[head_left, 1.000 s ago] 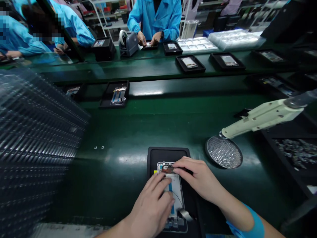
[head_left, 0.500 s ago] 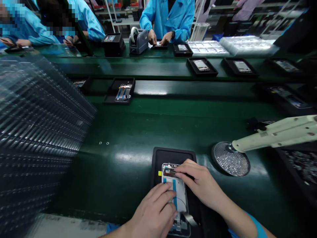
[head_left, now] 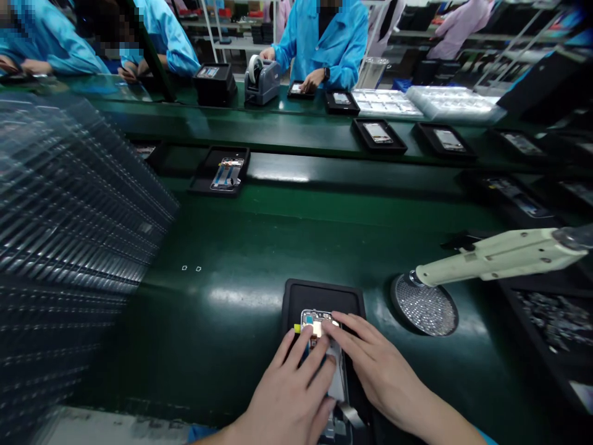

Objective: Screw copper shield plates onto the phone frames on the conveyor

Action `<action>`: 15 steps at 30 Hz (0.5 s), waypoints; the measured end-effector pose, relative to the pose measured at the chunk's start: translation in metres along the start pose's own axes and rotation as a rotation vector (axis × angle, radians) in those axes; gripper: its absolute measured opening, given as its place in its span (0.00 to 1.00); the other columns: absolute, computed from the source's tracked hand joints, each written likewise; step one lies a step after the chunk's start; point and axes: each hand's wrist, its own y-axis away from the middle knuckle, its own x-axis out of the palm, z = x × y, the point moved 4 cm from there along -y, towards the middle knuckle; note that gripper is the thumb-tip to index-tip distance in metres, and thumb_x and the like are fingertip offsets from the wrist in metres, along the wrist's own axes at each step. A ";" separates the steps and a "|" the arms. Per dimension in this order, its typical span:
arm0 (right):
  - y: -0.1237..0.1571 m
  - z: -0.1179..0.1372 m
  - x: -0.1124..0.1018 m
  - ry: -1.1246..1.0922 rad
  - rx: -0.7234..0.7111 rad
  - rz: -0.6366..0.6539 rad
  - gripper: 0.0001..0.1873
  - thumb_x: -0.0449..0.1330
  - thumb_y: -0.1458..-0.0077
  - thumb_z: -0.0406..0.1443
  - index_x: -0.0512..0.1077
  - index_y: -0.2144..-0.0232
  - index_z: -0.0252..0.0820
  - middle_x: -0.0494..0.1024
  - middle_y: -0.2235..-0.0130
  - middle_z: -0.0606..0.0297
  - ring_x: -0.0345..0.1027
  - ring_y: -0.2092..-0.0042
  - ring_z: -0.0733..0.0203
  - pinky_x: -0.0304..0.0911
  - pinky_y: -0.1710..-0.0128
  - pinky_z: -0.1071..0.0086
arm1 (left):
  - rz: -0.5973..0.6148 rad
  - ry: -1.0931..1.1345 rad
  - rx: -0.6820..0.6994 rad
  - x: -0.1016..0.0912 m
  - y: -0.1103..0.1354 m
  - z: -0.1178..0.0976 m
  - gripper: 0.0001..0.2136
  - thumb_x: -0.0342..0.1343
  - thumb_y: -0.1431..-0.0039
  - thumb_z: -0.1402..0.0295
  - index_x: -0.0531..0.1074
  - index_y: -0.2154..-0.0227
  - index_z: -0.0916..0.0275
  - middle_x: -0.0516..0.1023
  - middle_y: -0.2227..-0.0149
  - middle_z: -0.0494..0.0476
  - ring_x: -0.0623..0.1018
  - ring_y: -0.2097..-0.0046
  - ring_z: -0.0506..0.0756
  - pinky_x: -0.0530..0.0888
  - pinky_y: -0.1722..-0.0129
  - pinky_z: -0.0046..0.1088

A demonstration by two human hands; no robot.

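Phone frame (head_left: 319, 326), back side up with its inner parts bare, lies lengthwise in a black tray (head_left: 324, 296) on the green conveyor belt (head_left: 259, 247), right under the person's two hands.

Far to the left of that tray a tall stack of clear plastic trays (head_left: 69, 247) fills the edge of the view, blurred. Beyond the tray and to its left, a second black tray (head_left: 220, 172) holds another bare phone frame. Straight behind that, across the belt, a tape dispenser (head_left: 262, 77) stands beside a co-worker in a blue coat (head_left: 324, 37), whose hands rest at a small tray.

On the near tray, the left hand (head_left: 290, 395) lies flat over the middle of the phone frame, fingers spread and pressing down, not closed around anything. The right hand (head_left: 377, 364) comes in from the tray's right side with its fingers stretched out; the fingertips touch the top end of the frame by a gold-coloured part, and this hand also grasps nothing.

Just right of the tray sits a round mesh dish (head_left: 426, 306) full of small screws. A cream electric screwdriver (head_left: 495, 254) hangs tilted with its tip over the dish's far rim. Farther right of the tray, a dark bin of small metal parts (head_left: 556, 318) lies at the edge.
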 end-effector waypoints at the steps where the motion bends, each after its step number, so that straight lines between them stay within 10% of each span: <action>1: 0.002 -0.001 0.000 0.012 -0.007 0.027 0.36 0.47 0.39 0.21 0.55 0.30 0.41 0.73 0.39 0.59 0.61 0.33 0.56 0.68 0.37 0.53 | 0.004 -0.014 -0.001 0.000 -0.001 0.000 0.23 0.47 0.27 0.57 0.67 0.37 0.63 0.63 0.31 0.58 0.62 0.31 0.65 0.63 0.33 0.47; 15: -0.024 -0.019 0.001 -0.276 0.262 -0.015 0.26 0.46 0.32 0.28 0.61 0.35 0.48 0.72 0.41 0.61 0.66 0.39 0.64 0.70 0.40 0.65 | -0.008 -0.023 -0.006 -0.004 -0.002 0.004 0.22 0.44 0.26 0.58 0.67 0.36 0.62 0.67 0.34 0.54 0.61 0.32 0.65 0.43 0.31 0.49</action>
